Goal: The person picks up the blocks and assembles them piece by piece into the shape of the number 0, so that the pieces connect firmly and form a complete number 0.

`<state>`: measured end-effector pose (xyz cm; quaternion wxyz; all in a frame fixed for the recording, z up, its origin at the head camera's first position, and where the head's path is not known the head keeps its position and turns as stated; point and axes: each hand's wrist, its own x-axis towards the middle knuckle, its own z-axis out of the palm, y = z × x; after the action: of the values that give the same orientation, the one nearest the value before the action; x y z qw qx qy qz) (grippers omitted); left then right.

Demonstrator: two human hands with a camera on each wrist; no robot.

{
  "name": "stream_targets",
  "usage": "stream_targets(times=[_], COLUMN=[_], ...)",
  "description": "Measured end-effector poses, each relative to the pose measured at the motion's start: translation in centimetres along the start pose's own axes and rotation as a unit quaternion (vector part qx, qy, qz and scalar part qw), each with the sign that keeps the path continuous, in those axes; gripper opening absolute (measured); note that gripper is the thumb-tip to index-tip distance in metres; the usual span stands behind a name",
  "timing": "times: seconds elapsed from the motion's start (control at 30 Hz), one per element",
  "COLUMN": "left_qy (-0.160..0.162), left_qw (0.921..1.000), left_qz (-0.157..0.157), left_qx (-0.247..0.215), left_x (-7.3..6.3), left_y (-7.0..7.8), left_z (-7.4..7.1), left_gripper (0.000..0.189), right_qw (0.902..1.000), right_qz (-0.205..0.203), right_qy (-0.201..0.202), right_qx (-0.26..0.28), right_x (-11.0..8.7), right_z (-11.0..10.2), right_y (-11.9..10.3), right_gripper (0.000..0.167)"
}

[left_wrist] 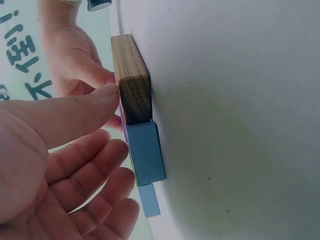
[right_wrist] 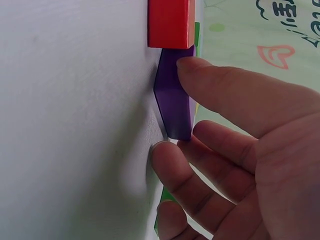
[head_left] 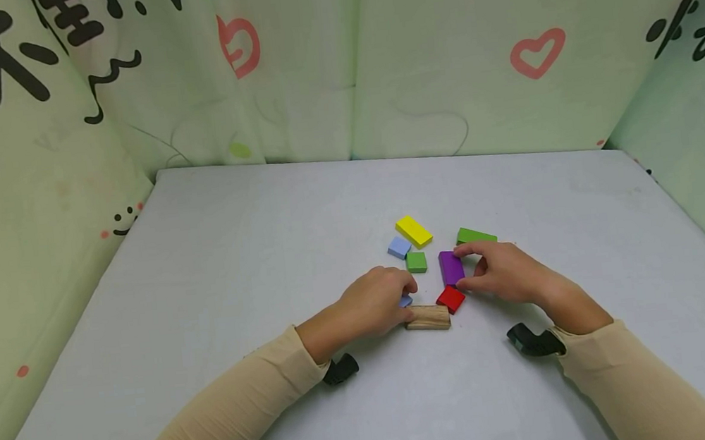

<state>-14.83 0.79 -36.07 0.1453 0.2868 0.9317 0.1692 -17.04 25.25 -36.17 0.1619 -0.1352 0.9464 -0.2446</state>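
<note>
My left hand (head_left: 380,296) has its thumb against the end of a wooden block (head_left: 428,317). Its other fingers are spread and loosely bent beside a blue block (left_wrist: 146,152), partly hidden under the hand in the head view. My right hand (head_left: 505,270) pinches a purple block (head_left: 451,268), thumb by its near end and index finger at its far end. A red block (head_left: 451,300) lies between the purple and wooden blocks. Just beyond the right fingertips is a long green block (head_left: 476,235), partly covered by the hand.
Behind the hands lie a yellow block (head_left: 414,231), a second blue block (head_left: 399,247) and a small green block (head_left: 417,263), close together on the white table (head_left: 263,221). Printed curtains (head_left: 439,56) hang around the table's back and sides.
</note>
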Motion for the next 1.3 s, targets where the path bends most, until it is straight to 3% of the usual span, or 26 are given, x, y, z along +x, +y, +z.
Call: stream_targets(times=[0.33, 0.9, 1.3], left_qy=[0.001, 0.006, -0.001], left_qw=[1.0, 0.9999, 0.9999], left_qz=[0.0, 0.008, 0.005], left_qx=[-0.004, -0.005, -0.014], left_x=[0.0, 0.0, 0.0], left_y=[0.0, -0.1, -0.2], left_z=[0.0, 0.1, 0.0], left_gripper=[0.035, 0.035, 0.035], right_qw=[0.9999, 0.9976, 0.9982], right_qz=[-0.011, -0.045, -0.037], right_qy=[0.003, 0.043, 0.037], right_qx=[-0.001, -0.03, -0.03], right_x=[-0.2, -0.4, 0.5], right_z=[-0.1, -0.7, -0.5], right_y=[-0.2, -0.9, -1.9], right_gripper=[0.061, 0.056, 0.056])
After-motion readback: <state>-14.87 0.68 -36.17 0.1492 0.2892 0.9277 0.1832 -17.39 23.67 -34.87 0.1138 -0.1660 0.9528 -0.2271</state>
